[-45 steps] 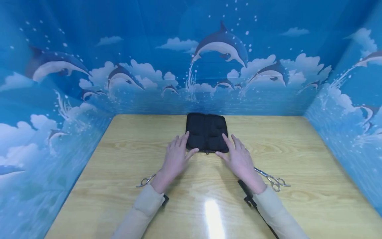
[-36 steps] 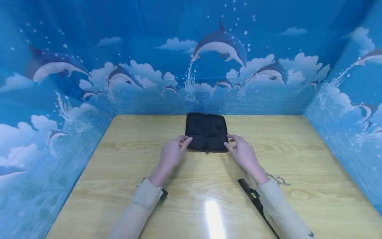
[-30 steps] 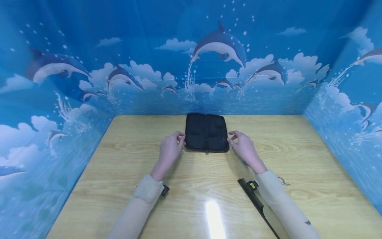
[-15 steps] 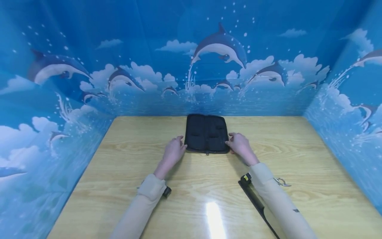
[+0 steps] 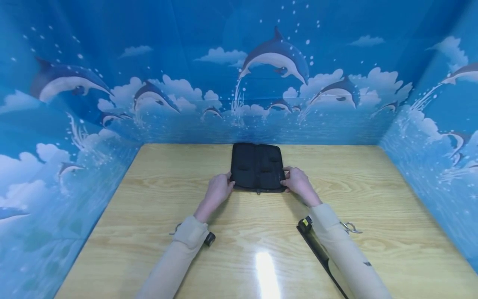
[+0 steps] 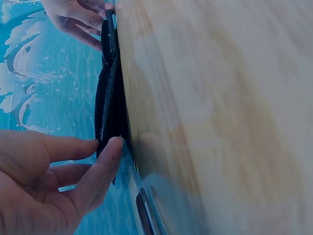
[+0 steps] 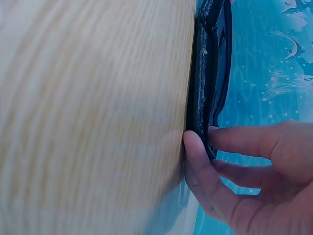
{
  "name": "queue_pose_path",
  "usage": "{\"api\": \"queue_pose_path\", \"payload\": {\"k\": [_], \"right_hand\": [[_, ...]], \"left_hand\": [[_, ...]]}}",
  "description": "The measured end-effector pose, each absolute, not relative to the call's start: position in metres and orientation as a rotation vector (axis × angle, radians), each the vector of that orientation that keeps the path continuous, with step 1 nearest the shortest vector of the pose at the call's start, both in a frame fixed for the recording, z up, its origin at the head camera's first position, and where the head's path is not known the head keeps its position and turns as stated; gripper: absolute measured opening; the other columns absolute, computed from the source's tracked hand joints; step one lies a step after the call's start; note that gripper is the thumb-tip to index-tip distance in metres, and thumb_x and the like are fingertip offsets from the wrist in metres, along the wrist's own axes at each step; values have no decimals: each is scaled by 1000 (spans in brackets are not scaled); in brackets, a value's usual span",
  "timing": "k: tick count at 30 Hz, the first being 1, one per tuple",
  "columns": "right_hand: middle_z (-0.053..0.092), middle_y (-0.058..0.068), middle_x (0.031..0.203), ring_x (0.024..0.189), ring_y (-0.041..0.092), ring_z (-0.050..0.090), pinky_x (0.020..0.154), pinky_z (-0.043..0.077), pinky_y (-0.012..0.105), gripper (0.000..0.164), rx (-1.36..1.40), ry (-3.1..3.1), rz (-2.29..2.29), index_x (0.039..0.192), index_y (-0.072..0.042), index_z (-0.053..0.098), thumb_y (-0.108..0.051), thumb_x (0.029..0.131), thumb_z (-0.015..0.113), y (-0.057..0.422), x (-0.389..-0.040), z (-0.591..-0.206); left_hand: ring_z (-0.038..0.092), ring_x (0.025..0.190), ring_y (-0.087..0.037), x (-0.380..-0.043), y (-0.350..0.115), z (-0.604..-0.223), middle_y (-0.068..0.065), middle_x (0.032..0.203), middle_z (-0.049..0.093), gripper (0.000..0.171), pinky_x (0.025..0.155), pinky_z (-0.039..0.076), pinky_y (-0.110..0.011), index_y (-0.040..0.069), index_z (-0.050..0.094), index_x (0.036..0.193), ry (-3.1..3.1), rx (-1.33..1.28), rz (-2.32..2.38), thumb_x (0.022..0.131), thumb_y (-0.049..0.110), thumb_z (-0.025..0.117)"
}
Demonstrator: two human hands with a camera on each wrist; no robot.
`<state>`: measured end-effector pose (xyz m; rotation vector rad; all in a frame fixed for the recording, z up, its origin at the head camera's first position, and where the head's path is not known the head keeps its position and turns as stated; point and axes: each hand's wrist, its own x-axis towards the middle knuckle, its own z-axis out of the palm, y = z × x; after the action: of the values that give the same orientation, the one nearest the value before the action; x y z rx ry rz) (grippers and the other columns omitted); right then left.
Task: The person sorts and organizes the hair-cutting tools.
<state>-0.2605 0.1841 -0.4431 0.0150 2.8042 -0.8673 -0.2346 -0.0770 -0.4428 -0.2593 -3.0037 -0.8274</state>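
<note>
A black zippered case [image 5: 257,166] lies unfolded at the far middle of the table, its flat inner side with slots facing up. My left hand [image 5: 218,191] pinches its left edge near the front corner. On the opposite side my right hand [image 5: 298,182] pinches the right edge. In the left wrist view, thumb and fingers of the left hand [image 6: 63,181] close on the rim of the case [image 6: 108,98], whose edge looks slightly raised off the wood. The right wrist view has the right hand [image 7: 254,171] gripping the zippered rim [image 7: 210,83] between thumb and fingers.
Silver scissors [image 5: 351,227] lie partly under the right forearm; a black comb [image 5: 317,251] with a thin tail lies beside that sleeve. A metal finger loop [image 5: 175,229] shows by the left cuff. Blue dolphin-print cloth [image 5: 209,83] walls the wooden table [image 5: 179,166] at back and sides.
Both hands, first spread above the case, have drawn apart to its sides, come down and taken hold of its edges. The case has stayed nearly in place.
</note>
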Motion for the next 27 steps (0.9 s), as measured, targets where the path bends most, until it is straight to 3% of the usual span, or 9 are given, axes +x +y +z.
{"api": "queue_pose_path", "payload": {"k": [6, 11, 17, 22, 27], "right_hand": [[57, 17, 105, 54, 13, 62, 56, 53, 24, 63, 25, 2783, -878, 138, 1, 38, -10, 83, 65, 183, -258, -441], [54, 14, 96, 55, 14, 62, 60, 55, 28, 64, 35, 2752, -886, 140, 2, 35, -10, 84, 64, 184, -254, -439], [55, 11, 90, 57, 13, 62, 69, 55, 32, 64, 18, 2715, -897, 140, 3, 34, -12, 84, 64, 187, -248, -439], [53, 11, 91, 57, 14, 62, 60, 56, 27, 65, 4, 2703, -936, 139, 4, 34, -10, 83, 65, 189, -244, -439], [55, 16, 105, 58, 15, 62, 57, 56, 26, 65, 15, 2690, -947, 140, 3, 34, -9, 84, 64, 191, -240, -439]], "left_hand": [[50, 52, -12, -233, -78, -441, -2, 61, 63, 38, 55, 48, -31, -3, 60, 119, -2987, -265, -764, 87, 18, 62], [56, 56, -11, -230, -77, -440, -4, 68, 68, 36, 69, 53, -37, -3, 62, 115, -2973, -252, -806, 85, 16, 65], [59, 54, -6, -225, -76, -436, -3, 67, 69, 46, 85, 51, -42, -4, 54, 123, -2966, -206, -944, 83, 13, 66], [55, 50, -3, -221, -75, -432, 0, 63, 64, 52, 83, 52, -40, -4, 48, 130, -3005, -205, -964, 84, 12, 65], [57, 51, -6, -216, -75, -431, -1, 64, 64, 51, 70, 54, -34, -3, 49, 129, -3049, -197, -994, 83, 11, 66]]}}
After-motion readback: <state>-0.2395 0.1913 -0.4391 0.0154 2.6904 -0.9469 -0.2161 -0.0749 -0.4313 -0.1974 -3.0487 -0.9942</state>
